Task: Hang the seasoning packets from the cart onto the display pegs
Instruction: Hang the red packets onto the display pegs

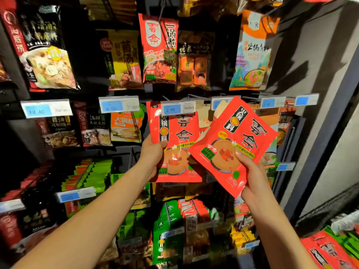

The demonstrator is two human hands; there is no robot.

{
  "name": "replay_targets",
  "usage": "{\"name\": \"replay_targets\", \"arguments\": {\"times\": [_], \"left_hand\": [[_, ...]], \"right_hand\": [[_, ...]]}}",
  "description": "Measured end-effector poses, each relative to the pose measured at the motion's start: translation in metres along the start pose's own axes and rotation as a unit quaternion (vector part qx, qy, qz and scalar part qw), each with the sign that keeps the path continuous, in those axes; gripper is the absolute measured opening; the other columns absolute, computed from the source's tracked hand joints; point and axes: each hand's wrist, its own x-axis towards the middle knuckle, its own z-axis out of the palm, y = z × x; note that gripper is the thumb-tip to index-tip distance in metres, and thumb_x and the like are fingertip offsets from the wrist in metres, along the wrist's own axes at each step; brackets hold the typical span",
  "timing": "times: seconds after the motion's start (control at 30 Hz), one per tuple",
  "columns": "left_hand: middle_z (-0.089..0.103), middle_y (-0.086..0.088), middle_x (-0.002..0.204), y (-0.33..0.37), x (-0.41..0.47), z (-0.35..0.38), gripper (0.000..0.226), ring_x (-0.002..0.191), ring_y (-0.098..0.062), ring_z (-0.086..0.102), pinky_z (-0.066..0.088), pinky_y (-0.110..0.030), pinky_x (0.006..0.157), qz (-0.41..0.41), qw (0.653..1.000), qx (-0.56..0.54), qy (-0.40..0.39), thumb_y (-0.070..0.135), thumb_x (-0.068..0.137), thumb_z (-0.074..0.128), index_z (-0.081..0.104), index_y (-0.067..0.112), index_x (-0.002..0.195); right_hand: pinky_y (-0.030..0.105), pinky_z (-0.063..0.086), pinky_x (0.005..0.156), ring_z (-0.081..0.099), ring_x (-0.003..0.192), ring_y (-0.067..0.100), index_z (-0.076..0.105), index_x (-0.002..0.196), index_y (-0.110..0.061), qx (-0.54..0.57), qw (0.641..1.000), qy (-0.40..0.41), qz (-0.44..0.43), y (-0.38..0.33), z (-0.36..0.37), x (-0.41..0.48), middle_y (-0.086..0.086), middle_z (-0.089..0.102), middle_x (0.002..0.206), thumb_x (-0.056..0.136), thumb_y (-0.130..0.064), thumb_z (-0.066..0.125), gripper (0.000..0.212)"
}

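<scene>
— While clamped on the bottom corner of the tilted packet, thumb flat across the print: right hand, low right of centre. Grip tight, no slack.
— And the left hand?
— Grip wrapped round the left edge of the upright packet, thumb in front, just left of centre. Top edge tucked behind the 3.90 price tag; peg itself hidden, so cannot tell whether already threaded on.
— Lie of the tilted one?
— Long axis slanting from lower left to upper right, top edge leaning rightward, away from that tag. Left corner overlapping the upright packet's face. Nearer hand: the right, plainly.
— So, probably: swing the top leftward, level it, then slide on behind the tag.
— Tight going, though. Neighbouring tag half covered by the packet's top corner, hanging packets crowding above. More open room toward the grey wall at right, with cart stock in the bottom right corner.
</scene>
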Motion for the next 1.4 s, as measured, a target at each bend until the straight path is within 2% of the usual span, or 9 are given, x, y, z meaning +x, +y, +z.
{"name": "replay_targets", "arguments": {"times": [0.1, 0.27, 0.4, 0.53, 0.67, 0.8, 1.0, 1.2, 1.4], "left_hand": [[0.076, -0.002, 0.109, 0.000, -0.001, 0.000, 0.030, 0.095, -0.020, 0.073, 0.057, -0.035, 0.078, 0.008, 1.000, -0.012, 0.012, 0.005, 0.098, 0.061, 0.065, 0.021, 0.122], [0.072, 0.004, 0.100, 0.005, 0.002, 0.002, 0.029, 0.083, -0.010, 0.068, 0.050, -0.019, 0.058, 0.000, 1.000, -0.001, 0.019, 0.002, 0.099, 0.058, 0.064, 0.020, 0.122], [0.073, -0.002, 0.111, 0.003, 0.003, 0.006, 0.033, 0.097, -0.018, 0.070, 0.053, -0.029, 0.072, -0.006, 1.000, 0.026, 0.010, 0.001, 0.098, 0.058, 0.063, 0.018, 0.126], [0.074, -0.002, 0.110, -0.001, -0.001, 0.009, 0.030, 0.098, -0.021, 0.071, 0.058, -0.038, 0.084, 0.007, 1.000, 0.005, 0.020, 0.004, 0.097, 0.061, 0.064, 0.020, 0.123], [0.075, 0.001, 0.103, -0.001, -0.002, 0.011, 0.029, 0.089, -0.017, 0.072, 0.057, -0.032, 0.071, 0.015, 0.998, -0.039, 0.041, 0.005, 0.099, 0.060, 0.064, 0.020, 0.122], [0.074, -0.003, 0.101, 0.004, 0.000, 0.010, 0.030, 0.083, -0.016, 0.070, 0.053, -0.026, 0.061, -0.013, 0.999, -0.025, 0.030, -0.001, 0.097, 0.058, 0.065, 0.015, 0.120], [0.075, -0.001, 0.099, 0.000, -0.004, 0.011, 0.028, 0.086, -0.019, 0.071, 0.056, -0.028, 0.064, 0.004, 0.998, -0.038, 0.043, 0.001, 0.097, 0.057, 0.067, 0.018, 0.117], [0.075, 0.003, 0.095, -0.002, 0.005, 0.008, 0.006, 0.091, -0.021, 0.073, 0.059, -0.039, 0.081, 0.018, 0.994, -0.065, 0.088, 0.022, 0.100, 0.064, 0.068, 0.027, 0.099], [0.074, -0.005, 0.095, 0.006, 0.014, 0.009, 0.009, 0.084, -0.022, 0.069, 0.055, -0.035, 0.076, -0.015, 0.996, -0.024, 0.081, 0.015, 0.100, 0.063, 0.070, 0.019, 0.095]], "right_hand": [[0.067, 0.048, 0.103, 0.068, 0.118, 0.037, 0.058, 0.142, -0.020, 0.001, 1.000, -0.009, -0.002, 0.001, -0.001, 0.000, 0.015, 0.070, 0.130, 0.089, -0.012, 0.074, 0.056], [0.068, 0.050, 0.100, 0.069, 0.116, 0.037, 0.058, 0.142, -0.019, 0.001, 1.000, -0.007, 0.005, -0.002, 0.002, -0.003, 0.015, 0.070, 0.129, 0.088, -0.012, 0.074, 0.057], [0.068, 0.050, 0.099, 0.069, 0.116, 0.038, 0.058, 0.141, -0.020, 0.002, 1.000, -0.006, 0.002, -0.004, 0.002, -0.004, 0.015, 0.070, 0.129, 0.090, -0.010, 0.073, 0.055], [0.069, 0.050, 0.099, 0.069, 0.115, 0.038, 0.057, 0.142, -0.020, 0.000, 1.000, -0.004, 0.000, -0.005, 0.000, -0.005, 0.015, 0.070, 0.129, 0.089, -0.010, 0.073, 0.056], [0.069, 0.048, 0.102, 0.068, 0.117, 0.038, 0.057, 0.143, -0.020, 0.007, 1.000, -0.006, 0.000, -0.006, -0.001, -0.007, 0.016, 0.069, 0.130, 0.088, -0.010, 0.074, 0.058], [0.069, 0.048, 0.102, 0.069, 0.116, 0.038, 0.058, 0.141, -0.021, 0.002, 1.000, -0.007, -0.006, -0.008, -0.001, -0.009, 0.015, 0.070, 0.129, 0.089, -0.009, 0.073, 0.055], [0.069, 0.047, 0.103, 0.069, 0.116, 0.037, 0.058, 0.141, -0.020, 0.002, 1.000, -0.004, -0.001, -0.005, -0.001, -0.008, 0.015, 0.071, 0.129, 0.089, -0.008, 0.073, 0.055], [0.070, 0.048, 0.102, 0.070, 0.115, 0.037, 0.059, 0.140, -0.020, 0.007, 1.000, -0.004, 0.004, -0.004, 0.000, -0.008, 0.015, 0.071, 0.128, 0.087, -0.010, 0.075, 0.057], [0.069, 0.047, 0.103, 0.068, 0.117, 0.038, 0.058, 0.142, -0.019, 0.016, 1.000, -0.007, 0.002, -0.003, 0.001, -0.006, 0.015, 0.070, 0.130, 0.082, -0.013, 0.078, 0.063]]}}
